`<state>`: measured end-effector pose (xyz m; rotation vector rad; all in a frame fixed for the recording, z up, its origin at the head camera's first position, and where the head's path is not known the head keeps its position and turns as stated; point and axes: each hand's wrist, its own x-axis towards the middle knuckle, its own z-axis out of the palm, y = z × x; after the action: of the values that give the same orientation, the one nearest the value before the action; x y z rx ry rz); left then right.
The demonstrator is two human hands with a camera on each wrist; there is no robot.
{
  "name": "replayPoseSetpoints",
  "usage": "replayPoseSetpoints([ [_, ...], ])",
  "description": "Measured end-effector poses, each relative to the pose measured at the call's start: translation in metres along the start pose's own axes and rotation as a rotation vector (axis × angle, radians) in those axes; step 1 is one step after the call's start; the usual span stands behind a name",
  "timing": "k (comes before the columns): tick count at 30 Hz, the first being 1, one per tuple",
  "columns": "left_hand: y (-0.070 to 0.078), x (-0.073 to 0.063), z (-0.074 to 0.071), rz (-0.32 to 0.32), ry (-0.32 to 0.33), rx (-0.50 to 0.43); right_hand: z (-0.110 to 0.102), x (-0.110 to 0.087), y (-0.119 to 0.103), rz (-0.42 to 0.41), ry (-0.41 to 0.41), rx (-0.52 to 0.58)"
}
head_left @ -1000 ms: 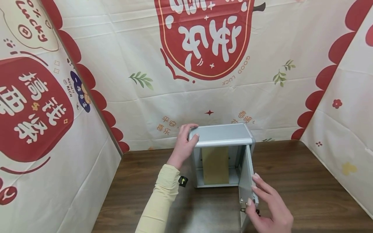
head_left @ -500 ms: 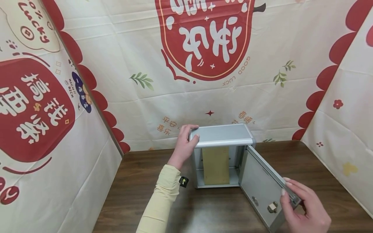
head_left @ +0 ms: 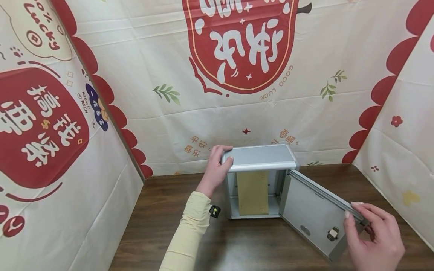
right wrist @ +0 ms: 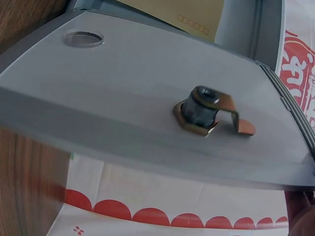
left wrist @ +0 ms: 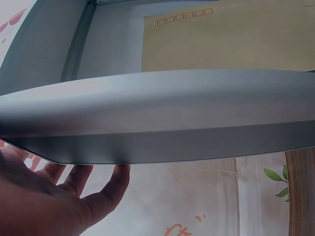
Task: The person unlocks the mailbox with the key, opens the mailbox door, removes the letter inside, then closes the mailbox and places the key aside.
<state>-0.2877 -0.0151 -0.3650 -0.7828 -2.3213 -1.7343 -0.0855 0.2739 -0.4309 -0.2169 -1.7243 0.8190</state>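
A silver-grey metal lock box stands upright on the table with its front door swung wide. Inside leans a brown paper envelope, whose row of small printed squares shows in the left wrist view. My left hand holds the box's upper left corner, thumb on top and fingers over the far edge. At the free end of the door, my right hand pinches the upper corner between thumb and fingers. A cam lock projects from the door's inner face, beside a round hole.
The brown wooden table reaches forward to a printed cloth backdrop, with more cloth on both sides. A small black device sits at the left wrist by the yellow sleeve.
My right hand has swung the box door outward to the right, from nearly straight forward to wide open. My left hand has stayed on the box's corner.
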Motion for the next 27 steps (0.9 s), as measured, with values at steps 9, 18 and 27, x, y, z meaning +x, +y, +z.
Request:
replayPoseSetpoints([
  [9,0.021,-0.007,-0.003,-0.003,-0.009,0.003,-0.002,0.005,0.004,0.032,-0.027,-0.066],
  [18,-0.007,0.001,0.001,-0.004,-0.013,0.023,-0.006,0.011,0.005,0.049,-0.105,-0.124],
  [27,-0.005,0.002,0.000,-0.008,-0.009,0.007,-0.002,0.015,0.000,-0.028,-0.055,-0.094],
])
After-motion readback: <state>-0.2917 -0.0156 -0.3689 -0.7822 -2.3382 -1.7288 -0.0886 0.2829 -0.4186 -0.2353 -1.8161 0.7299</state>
